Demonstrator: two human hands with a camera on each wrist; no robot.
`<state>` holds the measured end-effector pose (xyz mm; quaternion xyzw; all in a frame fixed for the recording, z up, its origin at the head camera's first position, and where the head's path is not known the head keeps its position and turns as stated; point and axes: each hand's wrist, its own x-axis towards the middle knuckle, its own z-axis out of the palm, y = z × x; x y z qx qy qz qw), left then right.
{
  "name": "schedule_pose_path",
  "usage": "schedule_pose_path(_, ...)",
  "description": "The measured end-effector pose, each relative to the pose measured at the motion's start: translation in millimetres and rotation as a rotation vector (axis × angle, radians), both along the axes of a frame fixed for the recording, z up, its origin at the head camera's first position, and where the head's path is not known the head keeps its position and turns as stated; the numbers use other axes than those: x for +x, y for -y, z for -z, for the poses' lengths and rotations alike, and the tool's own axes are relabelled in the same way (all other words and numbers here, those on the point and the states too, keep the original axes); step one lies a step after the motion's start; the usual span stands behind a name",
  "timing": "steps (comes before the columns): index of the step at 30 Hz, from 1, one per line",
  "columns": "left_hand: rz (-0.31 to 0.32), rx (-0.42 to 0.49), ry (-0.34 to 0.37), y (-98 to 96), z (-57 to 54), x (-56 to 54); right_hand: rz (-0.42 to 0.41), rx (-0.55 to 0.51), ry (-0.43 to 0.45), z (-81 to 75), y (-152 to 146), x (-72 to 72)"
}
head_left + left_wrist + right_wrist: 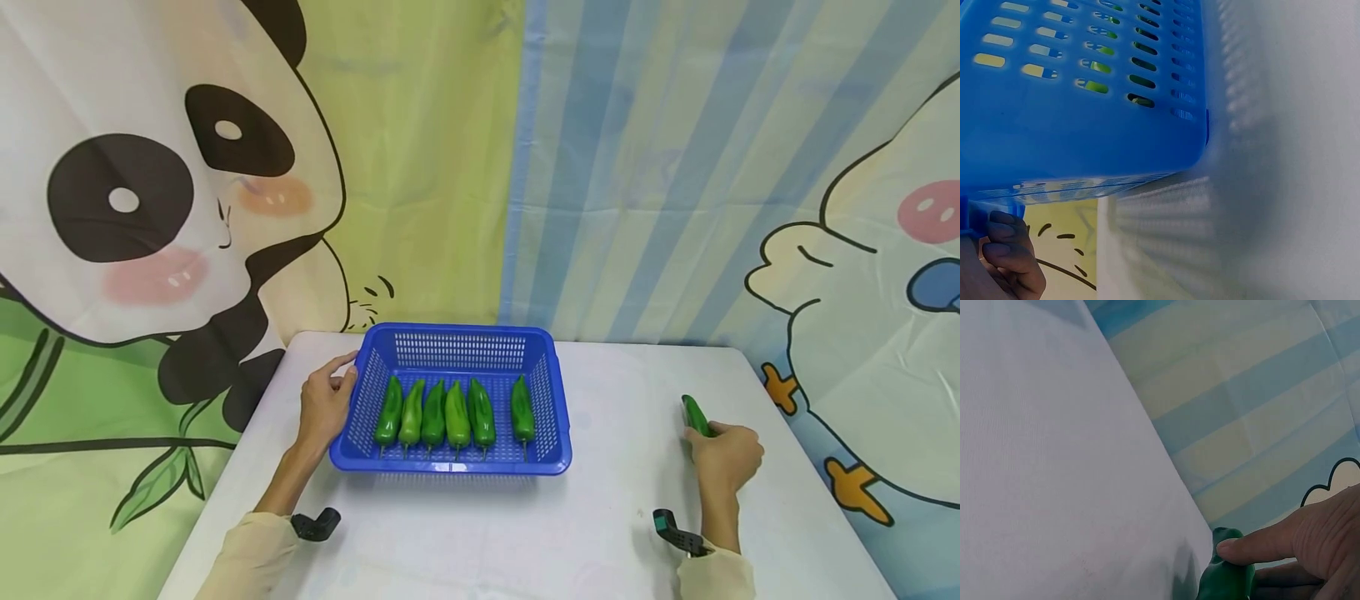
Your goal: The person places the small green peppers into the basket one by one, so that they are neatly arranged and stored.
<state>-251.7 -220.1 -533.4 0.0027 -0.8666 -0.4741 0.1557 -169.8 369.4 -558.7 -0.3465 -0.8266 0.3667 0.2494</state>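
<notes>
A blue plastic basket (487, 468) with slotted walls stands on the table. Several green peppers lie side by side inside it, stems toward the near wall; one pepper (522, 410) lies apart at the right. My left hand (326, 406) grips the basket's left rim, and its curled fingers (1013, 259) show at that rim in the left wrist view. Off to the right, my right hand (726, 457) holds another green pepper (696, 415) over the table. In the right wrist view, the thumb (1257, 547) presses on this pepper (1225, 580), whose lower end is cut off.
The white table (525, 542) ends at a curtain (420, 208) printed with a panda and stripes. Dark wrist devices (317, 525) are strapped at both sleeves. White tabletop lies between the basket and my right hand.
</notes>
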Motion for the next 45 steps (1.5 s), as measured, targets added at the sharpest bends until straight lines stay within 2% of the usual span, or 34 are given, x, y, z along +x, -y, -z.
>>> schedule_pose_path(4,-0.004,-0.005,-0.003,0.3,-0.4,-0.2,0.019,-0.119,0.003,-5.3,3,0.6)
schedule_pose_path(11,-0.003,-0.009,-0.007,0.2,-0.8,-0.3,0.004,-0.436,0.047,-16.6,5,-2.0)
schedule_pose_path(18,-0.001,-0.012,-0.006,-0.1,0.1,1.2,-0.017,-0.594,0.046,-19.4,7,-2.3)
schedule_pose_path(32,-0.006,-0.02,-0.002,-1.1,-1.1,0.7,-0.07,-0.734,-0.001,-34.1,24,-1.7)
schedule_pose_path(45,0.001,-0.013,-0.004,0.3,0.5,0.1,-0.171,-0.727,-0.047,-50.1,47,-1.4)
